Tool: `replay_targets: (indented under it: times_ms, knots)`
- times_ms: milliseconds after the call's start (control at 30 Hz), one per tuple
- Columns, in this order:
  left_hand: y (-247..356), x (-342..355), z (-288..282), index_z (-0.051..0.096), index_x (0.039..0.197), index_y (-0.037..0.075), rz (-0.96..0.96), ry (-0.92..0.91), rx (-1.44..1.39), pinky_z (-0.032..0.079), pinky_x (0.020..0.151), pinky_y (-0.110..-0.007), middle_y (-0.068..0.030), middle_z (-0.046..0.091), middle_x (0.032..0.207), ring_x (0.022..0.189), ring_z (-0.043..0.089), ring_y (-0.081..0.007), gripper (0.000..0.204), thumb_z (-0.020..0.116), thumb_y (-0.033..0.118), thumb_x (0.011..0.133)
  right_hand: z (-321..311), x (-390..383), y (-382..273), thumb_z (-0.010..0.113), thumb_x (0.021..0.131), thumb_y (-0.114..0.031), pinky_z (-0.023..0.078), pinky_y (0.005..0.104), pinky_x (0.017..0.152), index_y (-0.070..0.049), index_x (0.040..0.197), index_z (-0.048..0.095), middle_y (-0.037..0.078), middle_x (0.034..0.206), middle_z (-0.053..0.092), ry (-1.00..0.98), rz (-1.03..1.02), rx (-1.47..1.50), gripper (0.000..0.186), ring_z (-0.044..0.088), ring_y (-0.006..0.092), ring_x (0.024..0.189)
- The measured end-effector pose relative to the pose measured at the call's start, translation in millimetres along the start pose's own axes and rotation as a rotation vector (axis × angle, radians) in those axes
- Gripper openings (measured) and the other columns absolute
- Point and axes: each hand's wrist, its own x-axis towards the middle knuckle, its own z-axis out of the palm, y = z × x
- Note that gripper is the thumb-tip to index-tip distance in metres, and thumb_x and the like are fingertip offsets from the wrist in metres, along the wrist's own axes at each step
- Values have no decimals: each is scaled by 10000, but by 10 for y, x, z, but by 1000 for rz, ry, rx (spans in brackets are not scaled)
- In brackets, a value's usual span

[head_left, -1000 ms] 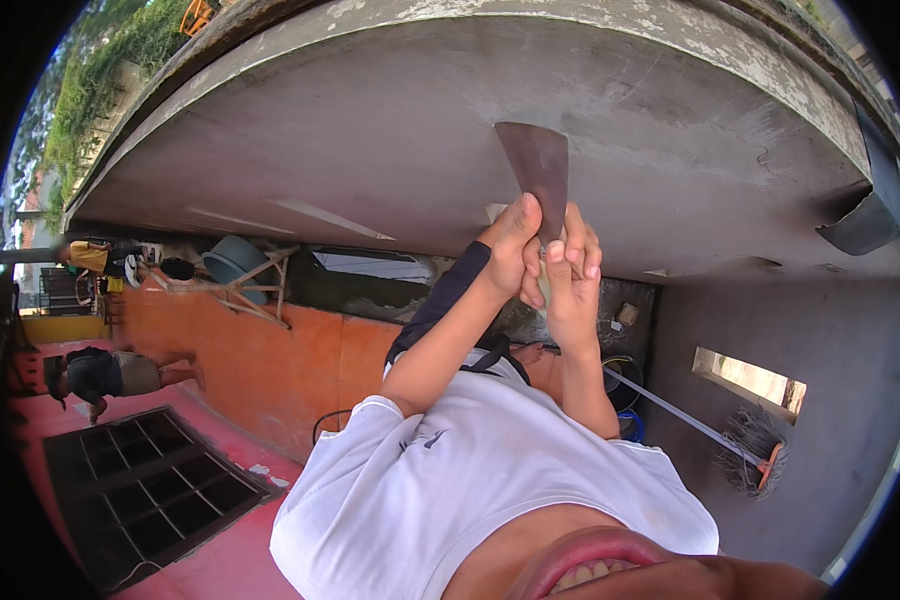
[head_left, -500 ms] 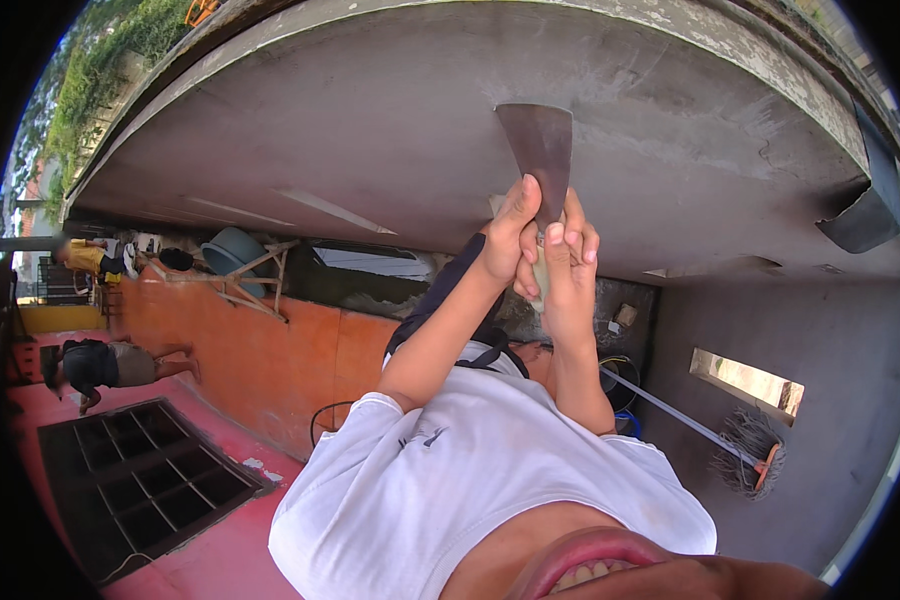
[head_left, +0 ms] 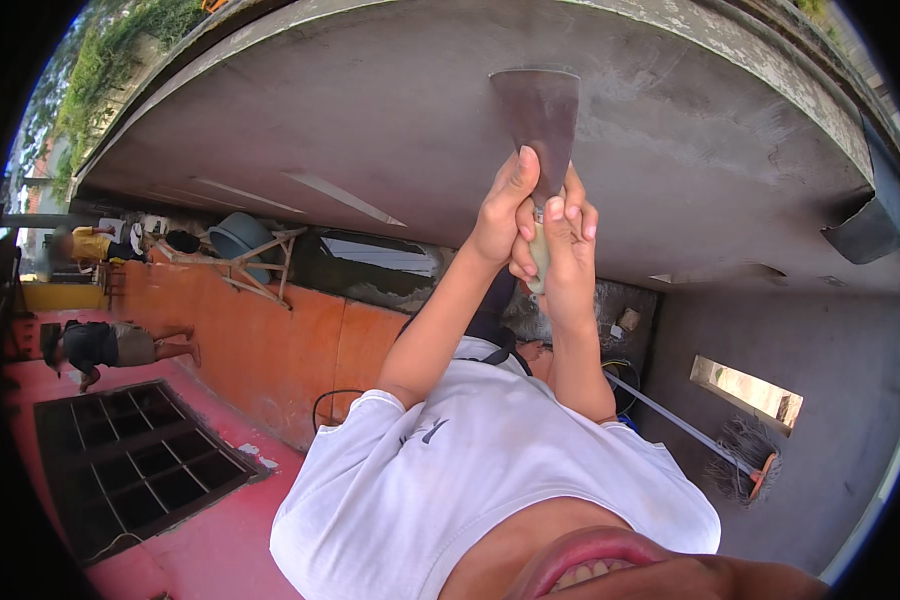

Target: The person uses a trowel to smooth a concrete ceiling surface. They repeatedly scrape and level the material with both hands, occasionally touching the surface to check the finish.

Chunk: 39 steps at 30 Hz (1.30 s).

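Both hands grip one putty knife (head_left: 538, 112), a wide dark blade on a pale greenish handle. The blade's broad edge meets the grey plastered wall (head_left: 370, 110), pointing away from me. My left hand (head_left: 508, 212) is closed round the neck of the tool, its thumb lying along the blade. Close beside it, my right hand (head_left: 568, 240) wraps the handle from the right, with fingers up against the blade's base. Part of the handle shows between the two hands.
On the right, a mop (head_left: 745, 460) leans by a wall with a narrow slot opening (head_left: 748, 390). A wooden stand (head_left: 260, 268) with a blue-grey basin (head_left: 238, 243) is at left. Two other people are farther off, one in a dark shirt (head_left: 90, 343) near a barred window (head_left: 140, 465).
The putty knife and both hands have moved a little farther up along the grey wall, away from my body. Both hands keep their grip.
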Motion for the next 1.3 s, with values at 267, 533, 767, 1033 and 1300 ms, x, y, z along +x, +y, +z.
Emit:
replay_targets:
  times_ms: [267,533,767,1033,1300]
  knots:
    - [-239,-128,-97,412,1144,-4,-139,-62,79,552,627,-347,-120,541,790,746,646,-290,580,377,564,1031,-196,-256,68,436,1078,-290,314,218,384,-131,1081,437,63,816,492,151,75,88,158,445,91,476]
    - [-248,-156,28,418,1173,22,-198,-1,121,544,650,-354,-121,549,789,770,646,-308,558,383,561,1032,-393,-308,120,427,1080,-286,312,226,381,-126,1108,450,61,813,490,162,81,89,165,442,86,475]
    - [-267,-129,-47,433,1161,22,-153,-20,200,543,693,-371,-120,552,786,759,643,-304,545,372,550,1037,-389,-238,108,423,1078,-318,318,220,372,-107,1174,462,62,805,493,139,80,84,235,418,80,449]
    - [-410,-80,-190,481,1183,95,13,-125,52,560,621,-421,-93,512,816,723,618,-325,437,268,462,1081,-236,-195,37,464,1067,-325,331,227,377,-110,1042,487,52,779,517,68,42,9,218,431,86,455]
    - [-439,-100,12,485,1187,106,-61,38,115,534,648,-367,-88,495,795,748,626,-327,463,283,505,1071,-337,-226,-149,477,1063,-336,337,210,402,-134,1123,516,35,824,516,39,129,77,214,443,75,490]
